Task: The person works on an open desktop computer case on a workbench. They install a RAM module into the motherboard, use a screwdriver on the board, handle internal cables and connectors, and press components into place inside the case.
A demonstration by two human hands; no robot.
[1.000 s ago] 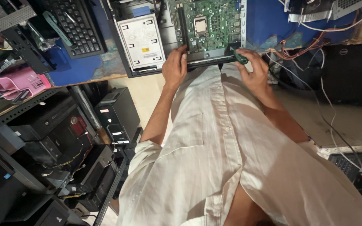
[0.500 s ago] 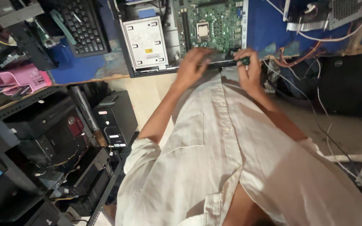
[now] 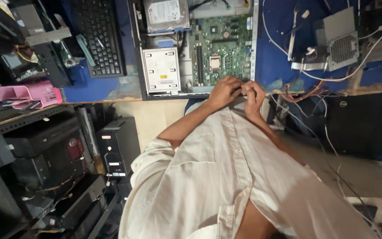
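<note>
Right now both hands meet at the near edge of an open desktop computer case [image 3: 138, 53] lying on the blue counter [image 3: 279, 53]. The left hand [image 3: 224, 92] is curled, knuckles up, its fingers bent down over the near end of the green motherboard [image 3: 222, 48]. The right hand [image 3: 254, 95] sits just beside it, touching it, fingers pinched together; whatever they pinch is too small and too hidden to tell.

Inside the case, a white optical drive [image 3: 161, 70] lies left of the motherboard, and a silver hard drive [image 3: 166, 15] sits farther away, above the optical drive. The processor socket [image 3: 215, 63] shows just beyond the left hand's fingers.

On the counter to the left of the case lies a black keyboard [image 3: 99, 37]. To the right, well apart from the hands, a grey power supply [image 3: 339, 37] with a round fan grille rests among loose white cables [image 3: 288, 35]. A pink plastic tray [image 3: 25, 94] sits at the far left, on a shelf edge. Below it, black computer towers [image 3: 118, 148] stand on the floor and shelving. The person's cream shirt [image 3: 226, 177] fills the near part of the view.
</note>
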